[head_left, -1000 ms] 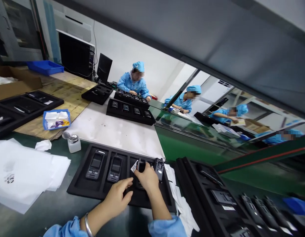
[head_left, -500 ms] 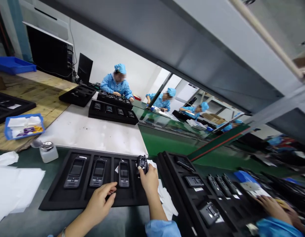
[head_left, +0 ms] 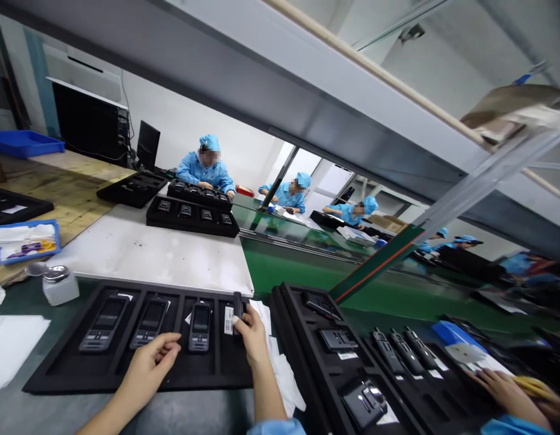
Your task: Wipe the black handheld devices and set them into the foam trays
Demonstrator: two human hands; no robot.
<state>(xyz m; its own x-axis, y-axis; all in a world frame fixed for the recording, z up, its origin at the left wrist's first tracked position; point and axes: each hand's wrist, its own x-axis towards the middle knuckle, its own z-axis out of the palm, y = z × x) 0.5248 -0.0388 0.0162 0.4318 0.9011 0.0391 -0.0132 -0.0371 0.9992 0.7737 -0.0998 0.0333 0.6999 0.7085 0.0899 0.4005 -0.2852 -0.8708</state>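
My right hand [head_left: 253, 339] grips a dark handset [head_left: 237, 313], held edge-on above the rightmost compartment of a black foam tray [head_left: 171, 383]. Beside the handset shows a white label [head_left: 229, 320]; whether it is stuck to the handset or the tray I cannot tell. Three keypad handsets lie face up in the other compartments: one at the left [head_left: 105, 323], one in the middle [head_left: 150, 323] and one at the right [head_left: 200, 326]. My left hand [head_left: 148, 365] hovers over the tray's front edge, fingers loosely bent and apart, holding nothing.
White tissue [head_left: 280, 368] lies right of the tray. Beyond it, stacked black trays [head_left: 347, 368] hold more handsets. A co-worker's hand [head_left: 506, 386] is at far right. A dispenser bottle [head_left: 61, 285] and white sheets [head_left: 17, 347] are at left. An overhead shelf [head_left: 261, 103] crosses above.
The handset in my right hand has turned from showing its face to edge-on, and a white label now shows beside it. The view has shifted, so the tray appears further left.
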